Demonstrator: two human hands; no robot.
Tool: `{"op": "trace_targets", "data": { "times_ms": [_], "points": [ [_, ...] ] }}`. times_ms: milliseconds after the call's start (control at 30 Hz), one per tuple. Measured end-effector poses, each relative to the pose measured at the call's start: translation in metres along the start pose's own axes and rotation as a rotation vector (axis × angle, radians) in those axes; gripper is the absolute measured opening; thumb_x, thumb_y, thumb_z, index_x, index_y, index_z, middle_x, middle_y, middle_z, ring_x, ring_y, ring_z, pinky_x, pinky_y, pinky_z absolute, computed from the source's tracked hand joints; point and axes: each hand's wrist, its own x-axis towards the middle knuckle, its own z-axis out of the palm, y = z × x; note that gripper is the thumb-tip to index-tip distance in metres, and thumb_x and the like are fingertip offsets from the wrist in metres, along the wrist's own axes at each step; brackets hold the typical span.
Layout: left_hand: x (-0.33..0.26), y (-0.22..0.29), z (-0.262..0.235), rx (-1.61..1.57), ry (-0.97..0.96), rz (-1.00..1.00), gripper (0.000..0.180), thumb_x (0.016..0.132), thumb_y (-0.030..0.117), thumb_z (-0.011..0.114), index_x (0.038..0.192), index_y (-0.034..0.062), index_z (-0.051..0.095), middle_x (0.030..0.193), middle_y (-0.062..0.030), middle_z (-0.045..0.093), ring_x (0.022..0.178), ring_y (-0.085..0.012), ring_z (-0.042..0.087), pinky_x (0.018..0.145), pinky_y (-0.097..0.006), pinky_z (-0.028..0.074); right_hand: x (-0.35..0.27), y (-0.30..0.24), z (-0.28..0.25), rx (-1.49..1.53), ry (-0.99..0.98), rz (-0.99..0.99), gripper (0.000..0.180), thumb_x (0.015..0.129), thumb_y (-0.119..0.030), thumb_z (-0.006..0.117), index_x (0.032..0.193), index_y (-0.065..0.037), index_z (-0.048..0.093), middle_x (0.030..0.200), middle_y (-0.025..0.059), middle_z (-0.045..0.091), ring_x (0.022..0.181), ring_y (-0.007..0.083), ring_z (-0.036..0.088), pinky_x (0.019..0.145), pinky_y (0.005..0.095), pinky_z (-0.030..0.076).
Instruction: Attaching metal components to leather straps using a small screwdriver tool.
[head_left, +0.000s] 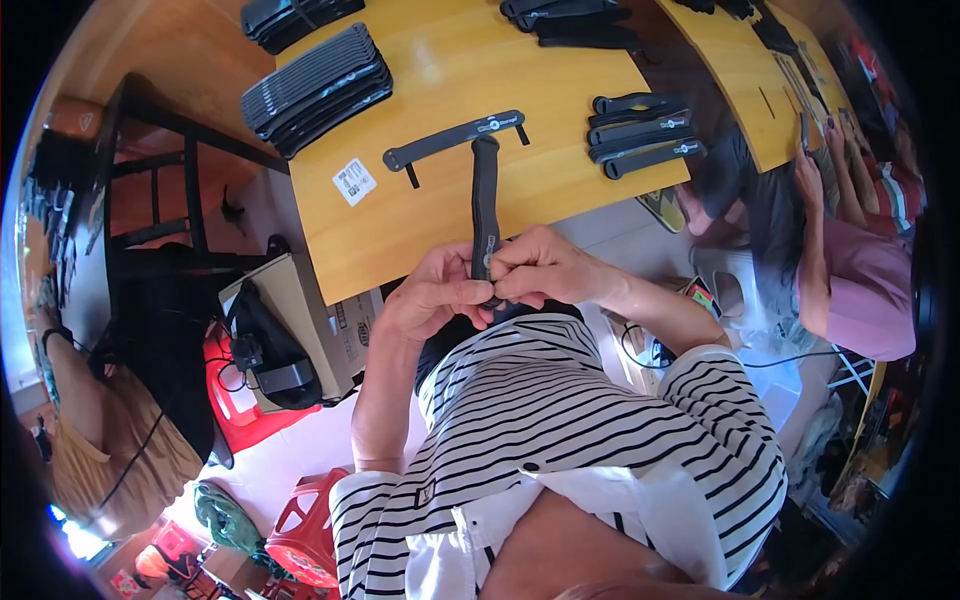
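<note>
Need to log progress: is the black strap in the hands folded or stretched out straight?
Stretched straight. The black strap runs unfolded from both hands, left hand and right hand, up over the yellow table.

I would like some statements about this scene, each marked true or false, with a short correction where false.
1. Both hands hold one black strap. True.
2. The left hand rests flat on the table. False: it grips the strap's near end, together with the right hand.
3. Another black strap lies flat on the yellow table. True.
4. The white label is stuck on the held strap. False: it lies on the table.
5. The stack of black straps is on the floor. False: it sits on the table.
</note>
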Motion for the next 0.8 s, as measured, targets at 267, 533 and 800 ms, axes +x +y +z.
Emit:
{"op": "trace_targets", "data": {
  "times_ms": [267,533,800],
  "points": [
    [-0.003,-0.01,-0.004,-0.072,-0.054,0.005,0.053,0.071,0.009,0.068,0.116,-0.0084,0.044,0.077,-0.0121,0.06,0.058,-0.0146,0.061,0.054,-0.021,0.051,0.0,0.003,-0.019,0.918,0.31,0.283,0.021,0.084,-0.018,0.043,0.066,-0.01,0.046,0.039,0.0003,0.034,0.028,0.0075,0.024,0.029,0.0206,0.018],
    [0.005,0.002,0.021,0.101,0.076,-0.054,0.032,0.086,0.025,0.051,0.104,-0.0022,0.05,0.07,-0.0077,0.056,0.056,-0.0129,0.058,0.053,-0.021,0.049,0.013,-0.006,-0.035,0.514,0.081,0.169,0.023,0.082,-0.017,0.044,0.062,-0.006,0.039,0.039,0.0026,0.036,0.028,0.0081,0.029,0.029,0.0213,0.021],
    [0.03,0.028,0.037,0.298,0.155,0.174,0.033,0.093,0.031,0.038,0.088,0.0012,0.049,0.049,-0.0042,0.047,0.035,-0.0109,0.041,0.036,-0.021,0.035,0.029,-0.051,-0.056,0.779,0.408,0.115,0.021,0.086,-0.02,0.044,0.068,-0.009,0.043,0.044,-0.0014,0.036,0.031,0.0064,0.026,0.03,0.0187,0.021]
  ]
}}
